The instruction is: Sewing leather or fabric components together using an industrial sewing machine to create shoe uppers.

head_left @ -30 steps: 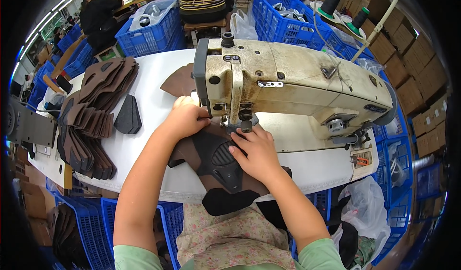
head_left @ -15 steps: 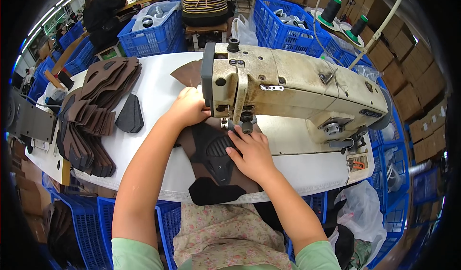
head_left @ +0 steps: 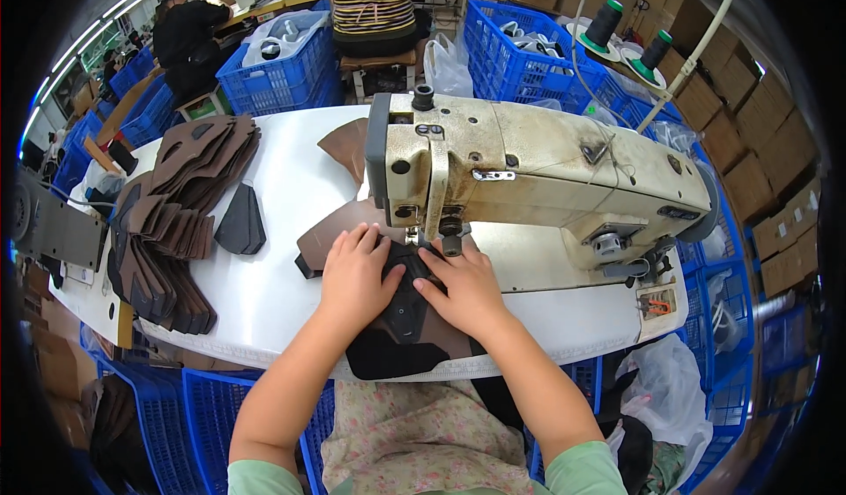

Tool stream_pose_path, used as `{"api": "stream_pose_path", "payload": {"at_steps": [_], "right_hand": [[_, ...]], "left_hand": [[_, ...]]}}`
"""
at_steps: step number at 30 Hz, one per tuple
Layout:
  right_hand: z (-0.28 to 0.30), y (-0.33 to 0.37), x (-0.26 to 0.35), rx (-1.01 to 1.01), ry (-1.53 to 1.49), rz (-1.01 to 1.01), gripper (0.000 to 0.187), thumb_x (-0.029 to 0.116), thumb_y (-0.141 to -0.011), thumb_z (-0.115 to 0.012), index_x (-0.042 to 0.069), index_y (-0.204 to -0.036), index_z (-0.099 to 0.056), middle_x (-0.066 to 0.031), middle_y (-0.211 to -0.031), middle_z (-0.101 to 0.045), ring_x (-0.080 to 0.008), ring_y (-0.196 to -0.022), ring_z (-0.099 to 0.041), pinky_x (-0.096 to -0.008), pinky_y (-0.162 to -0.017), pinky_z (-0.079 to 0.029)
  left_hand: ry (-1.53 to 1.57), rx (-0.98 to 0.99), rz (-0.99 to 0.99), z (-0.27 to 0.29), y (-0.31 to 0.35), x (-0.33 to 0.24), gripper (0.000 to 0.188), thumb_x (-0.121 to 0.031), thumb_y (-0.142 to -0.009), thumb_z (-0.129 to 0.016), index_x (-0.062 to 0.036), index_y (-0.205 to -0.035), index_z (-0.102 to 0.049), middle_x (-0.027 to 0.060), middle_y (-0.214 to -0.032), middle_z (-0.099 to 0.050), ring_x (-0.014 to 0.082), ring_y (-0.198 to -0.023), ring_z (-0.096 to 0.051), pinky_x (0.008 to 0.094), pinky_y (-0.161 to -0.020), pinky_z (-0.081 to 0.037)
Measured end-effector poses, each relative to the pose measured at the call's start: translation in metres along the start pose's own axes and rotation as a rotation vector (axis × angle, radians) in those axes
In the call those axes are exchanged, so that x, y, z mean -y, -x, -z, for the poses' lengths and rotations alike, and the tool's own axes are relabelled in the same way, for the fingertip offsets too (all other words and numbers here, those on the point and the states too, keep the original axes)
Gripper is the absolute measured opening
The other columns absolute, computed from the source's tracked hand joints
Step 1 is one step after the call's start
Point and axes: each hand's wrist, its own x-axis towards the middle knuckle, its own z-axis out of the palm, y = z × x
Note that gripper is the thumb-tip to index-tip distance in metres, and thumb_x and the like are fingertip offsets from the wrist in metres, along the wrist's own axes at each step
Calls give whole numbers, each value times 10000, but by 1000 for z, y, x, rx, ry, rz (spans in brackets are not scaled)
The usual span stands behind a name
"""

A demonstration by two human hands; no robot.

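Observation:
A brown and black cut shoe-upper piece (head_left: pixel 441 332) lies flat under the needle of a worn cream sewing machine (head_left: pixel 538 160). My left hand (head_left: pixel 359 275) rests on its left part, fingers stretched toward the presser foot (head_left: pixel 411 236). On its right side lies my right hand (head_left: pixel 463 284), fingers spread and close to the needle area. Both thumbs point inward over a black raised patch (head_left: pixel 404 314) in the middle. Another brown piece (head_left: pixel 345 150) sits behind the machine head, partly hidden by it.
Stacked brown pieces (head_left: pixel 167 231) and small black pieces (head_left: pixel 241 220) lie on the white table (head_left: pixel 264 297) at left. Blue crates (head_left: pixel 282 77) stand behind and below. Thread cones (head_left: pixel 604 26) rise at back right. Two people sit at the far tables.
My left hand has come from beside the machine head nearer to me, onto the piece, and its fingers are now stretched out. My right hand stays nearly in place.

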Motion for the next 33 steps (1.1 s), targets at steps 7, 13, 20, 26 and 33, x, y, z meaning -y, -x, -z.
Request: {"api": "stream_pose_path", "payload": {"at_steps": [7, 13, 20, 26, 33], "right_hand": [[4, -1, 14, 10, 2, -54, 405, 376, -874, -635, 79, -1144, -687, -98, -1146, -660, -310, -1106, -533, -422, -918, -411], [5, -5, -3, 9, -64, 0, 338, 330, -882, -639, 78, -1097, -709, -101, -1171, -673, -314, -1113, -548, -423, -951, -428], [2, 2, -6, -60, -110, 63, 302, 237, -879, -627, 46, -1105, -691, -125, -1122, -669, -333, -1079, -572, -434, -926, -459], [0, -14, -28, 15, -252, 16, 226, 89, -841, -566, 15, -1013, -692, -155, -1189, -645, -357, -1027, -595, -441, -927, -475], [5, -10, -32, 136, -17, 95, 341, 82, -818, -563, 82, -1134, -692, -68, -1258, -629, -255, -1127, -560, -403, -945, -451]], "left_hand": [[-16, 15, -56, 5, -10, 16, 334, -200, -797, -695, -82, -1109, -703, 134, -1151, -588, 334, -1149, -516, 472, -970, -406], [-2, 26, -60, 0, -15, 21, 308, -175, -790, -697, -110, -1091, -717, 104, -1095, -571, 307, -1073, -521, 443, -880, -420], [162, 16, 20, 9, -7, -11, 251, -158, -776, -686, -57, -1005, -696, 167, -1086, -624, 366, -994, -566, 455, -867, -452], [5, 162, 63, -5, 16, -60, 551, -136, -718, -631, -131, -1268, -595, 325, -1324, -503, 508, -1227, -471, 539, -1022, -402], [2, 8, 85, -25, 19, -51, 425, -77, -728, -615, -201, -1117, -732, 311, -1313, -522, 484, -1237, -477, 541, -1055, -373]]}}
